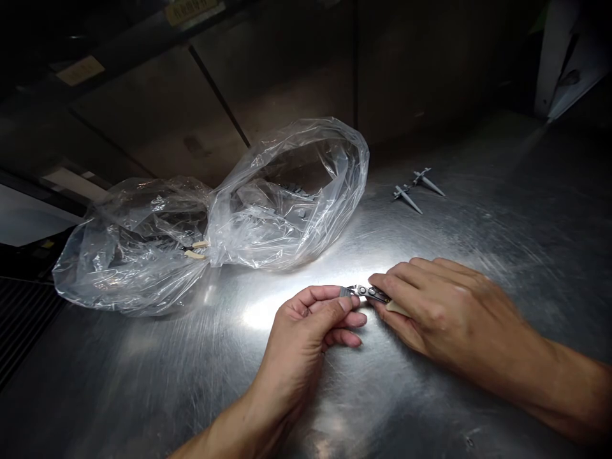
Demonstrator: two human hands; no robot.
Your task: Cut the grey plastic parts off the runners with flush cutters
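My left hand (306, 325) pinches a small grey plastic piece (345, 292) between thumb and fingertips. My right hand (440, 306) grips a pair of small metal side cutters (366, 293) with cream handles, whose jaws meet the grey piece. The fingers hide most of the handles. Both hands rest low over a scratched stainless steel table (502, 255).
A clear plastic bag (287, 204) holding grey parts lies to the upper left, with a pair of cream-coloured tool handles (196, 248) at its middle. Two grey pointed model parts (418, 188) lie at the back right. A dark metal wall stands behind.
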